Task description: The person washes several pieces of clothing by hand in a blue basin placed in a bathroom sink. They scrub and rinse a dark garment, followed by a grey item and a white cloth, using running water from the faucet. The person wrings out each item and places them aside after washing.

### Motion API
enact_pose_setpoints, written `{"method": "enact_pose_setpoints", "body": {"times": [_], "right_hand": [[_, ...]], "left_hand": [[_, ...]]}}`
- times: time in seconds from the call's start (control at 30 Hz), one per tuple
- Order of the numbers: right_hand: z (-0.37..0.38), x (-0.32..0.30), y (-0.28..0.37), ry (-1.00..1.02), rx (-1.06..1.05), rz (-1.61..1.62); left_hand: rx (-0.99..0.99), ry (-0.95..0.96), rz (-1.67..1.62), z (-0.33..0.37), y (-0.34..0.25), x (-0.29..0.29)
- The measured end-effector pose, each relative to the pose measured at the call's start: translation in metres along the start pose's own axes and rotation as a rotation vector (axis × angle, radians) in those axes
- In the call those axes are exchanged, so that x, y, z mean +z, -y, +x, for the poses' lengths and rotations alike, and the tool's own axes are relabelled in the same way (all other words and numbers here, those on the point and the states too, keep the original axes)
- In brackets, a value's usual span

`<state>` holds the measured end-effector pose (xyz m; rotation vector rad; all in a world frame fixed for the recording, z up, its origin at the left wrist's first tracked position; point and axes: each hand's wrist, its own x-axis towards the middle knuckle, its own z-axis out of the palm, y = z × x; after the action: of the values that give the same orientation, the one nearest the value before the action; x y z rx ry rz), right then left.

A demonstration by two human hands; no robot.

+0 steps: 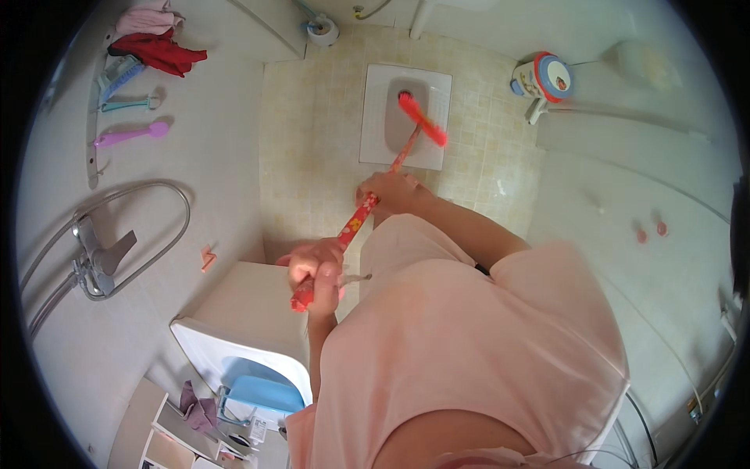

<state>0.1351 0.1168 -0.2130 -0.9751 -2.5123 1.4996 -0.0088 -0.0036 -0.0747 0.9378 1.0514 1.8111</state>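
Both of my hands grip a long-handled brush (357,221) with a red, flower-patterned handle. My left hand (316,270) is wrapped round the handle close to its upper end, which pokes out below the fist. Farther down the shaft, my right hand (391,191) is closed about it. Slanting away from me, the handle leads to a bright red bristle head (423,120). That head is over the white squat toilet (366,117) set in the floor, across its basin and right rim. Whether the bristles touch the surface, I cannot tell.
Beige tiles (312,117) surround the toilet. A round red-and-blue-trimmed container (547,78) stands by the right wall. On the left are a shower mixer (98,254) with a looped hose, hanging brushes and cloths (160,53), and a white washing machine or cabinet (258,293).
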Motion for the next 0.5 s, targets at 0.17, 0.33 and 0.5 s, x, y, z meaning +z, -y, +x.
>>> {"method": "enact_pose_setpoints", "body": {"times": [0.17,0.33,0.5], "right_hand": [[0.014,0.025,-0.069,-0.022,0.032,-0.039],[-0.007,0.080,-0.040,0.108,-0.025,0.177],[0.022,0.066,0.021,0.274,-0.032,0.025]], "left_hand": [[-0.172,-0.145,0.157,0.001,0.030,0.010],[-0.365,-0.200,0.169,0.006,-0.003,-0.005],[-0.253,-0.221,0.078,0.007,-0.047,-0.039]]}}
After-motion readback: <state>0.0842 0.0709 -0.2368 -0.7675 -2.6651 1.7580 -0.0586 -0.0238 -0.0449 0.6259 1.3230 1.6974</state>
